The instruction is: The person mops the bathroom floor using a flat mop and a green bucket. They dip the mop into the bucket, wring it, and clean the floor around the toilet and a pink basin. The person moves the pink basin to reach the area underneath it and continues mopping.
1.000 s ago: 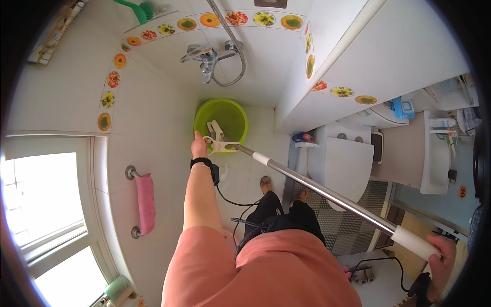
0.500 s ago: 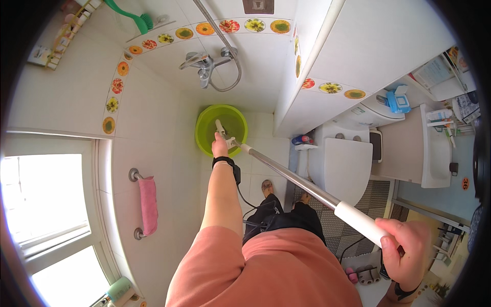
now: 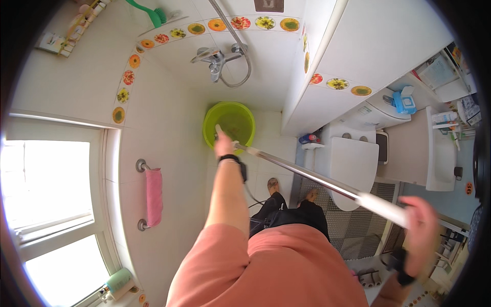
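A mop (image 3: pixel 312 176) with a steel pole and a white grip slants across my front, from the green basin up to the lower right. My left hand (image 3: pixel 224 144) is closed around its lower end, over the basin's near rim; the mop's head is mostly hidden by that hand. At the upper end, my right hand (image 3: pixel 422 225) is on the white grip, somewhat blurred, with its fingers curled about the end. The lime-green basin (image 3: pixel 207 120) stands on the tiled floor by the wall and appears to hold some water.
A chrome shower tap (image 3: pixel 216 62) with a hose is on the wall beyond the basin. To the right are a toilet (image 3: pixel 354 163) and a washbasin (image 3: pixel 441 153). A pink towel (image 3: pixel 154 197) hangs at left near the window. My feet stand near a grey mat (image 3: pixel 353 233).
The view has shifted slightly, so the room appears further right. My right hand and the mop's grip have moved a little right and up; my left hand stays at the basin.
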`<state>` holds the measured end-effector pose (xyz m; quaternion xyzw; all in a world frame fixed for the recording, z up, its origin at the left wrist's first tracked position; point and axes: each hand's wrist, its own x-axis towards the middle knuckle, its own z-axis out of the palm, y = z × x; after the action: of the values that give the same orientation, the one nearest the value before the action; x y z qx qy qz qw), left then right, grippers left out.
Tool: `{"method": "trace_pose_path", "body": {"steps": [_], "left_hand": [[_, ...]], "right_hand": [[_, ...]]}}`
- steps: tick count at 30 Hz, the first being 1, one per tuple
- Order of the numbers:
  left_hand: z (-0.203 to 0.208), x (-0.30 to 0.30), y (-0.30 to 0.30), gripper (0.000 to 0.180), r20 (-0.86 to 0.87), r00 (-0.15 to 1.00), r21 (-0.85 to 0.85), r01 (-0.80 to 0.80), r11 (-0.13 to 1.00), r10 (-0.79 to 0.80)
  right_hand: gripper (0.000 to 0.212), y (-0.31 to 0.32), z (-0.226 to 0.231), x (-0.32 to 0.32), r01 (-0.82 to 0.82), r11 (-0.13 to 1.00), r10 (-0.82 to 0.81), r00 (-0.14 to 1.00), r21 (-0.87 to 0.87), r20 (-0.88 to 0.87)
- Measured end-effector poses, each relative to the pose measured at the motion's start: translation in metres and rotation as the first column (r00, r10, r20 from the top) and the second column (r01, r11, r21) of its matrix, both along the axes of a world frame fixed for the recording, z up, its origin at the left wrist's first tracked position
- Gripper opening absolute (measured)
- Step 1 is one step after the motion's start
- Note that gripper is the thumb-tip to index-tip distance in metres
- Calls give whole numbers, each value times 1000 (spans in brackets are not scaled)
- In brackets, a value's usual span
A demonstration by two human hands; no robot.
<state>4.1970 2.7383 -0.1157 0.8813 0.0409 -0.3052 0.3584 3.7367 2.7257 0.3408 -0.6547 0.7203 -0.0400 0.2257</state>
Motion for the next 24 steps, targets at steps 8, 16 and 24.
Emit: {"method": "trace_pose_path", "body": {"steps": [8,16,24], "left_hand": [[-14,-14,10,66,-10,996,-280,-83,956,84],[-21,59,45,58,-233,944,-345,-304,888,233],[-5,34,27,39,421,784,358,318,878,-456]], "right_hand": [[16,22,8,43,-420,850,425,903,-317,-58],[25,-9,-10,-71,-43,910,85,993,-412,83],[20,-16,0,-68,-133,835,176,984,-533,30]]}}
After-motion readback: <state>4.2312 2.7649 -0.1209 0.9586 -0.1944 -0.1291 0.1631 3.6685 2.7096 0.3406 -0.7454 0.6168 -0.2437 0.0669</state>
